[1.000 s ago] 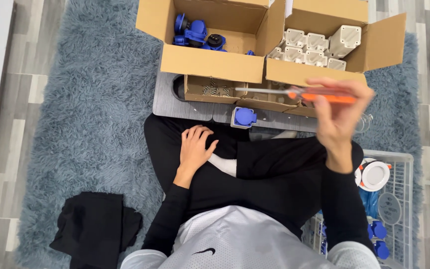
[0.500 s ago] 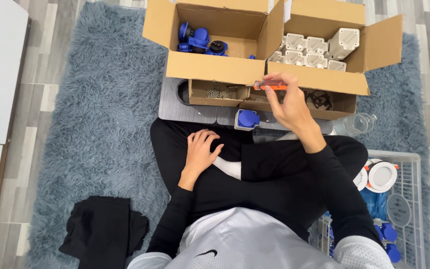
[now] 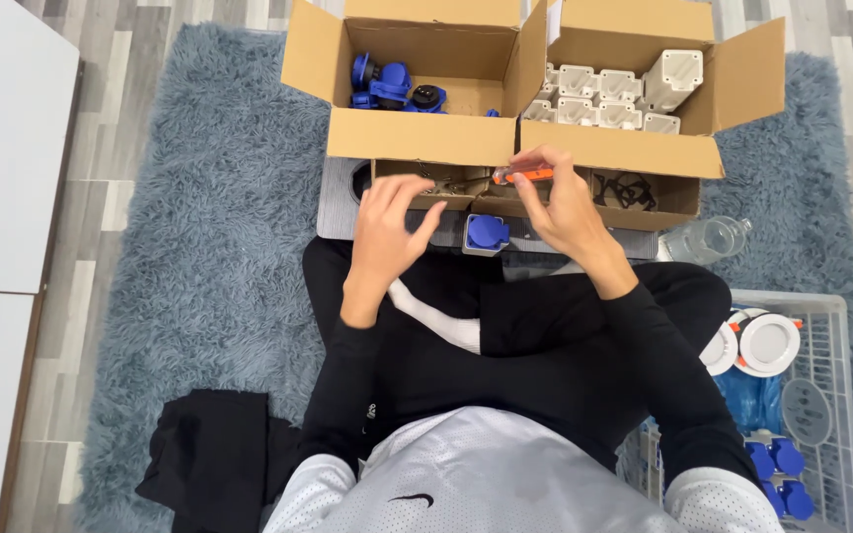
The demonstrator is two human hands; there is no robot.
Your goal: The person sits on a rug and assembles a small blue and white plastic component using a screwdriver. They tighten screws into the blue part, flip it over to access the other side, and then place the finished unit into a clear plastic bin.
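Gripping an orange-handled screwdriver [image 3: 525,177] near frame centre, right hand [image 3: 562,202] pinches it level over the low open box [image 3: 644,207]. Left hand [image 3: 390,225], fingers loosely spread and empty, reaches into that box's left part. Blue socket [image 3: 486,234] sits just below, between both hands, handy.

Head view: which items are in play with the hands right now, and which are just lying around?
In play:
- right hand holding the orange screwdriver
- left hand reaching into the small cardboard tray
- blue socket part between the hands

Lying about:
- box of blue parts
- box of white parts
- clear bottle
- wire basket
- black cloth
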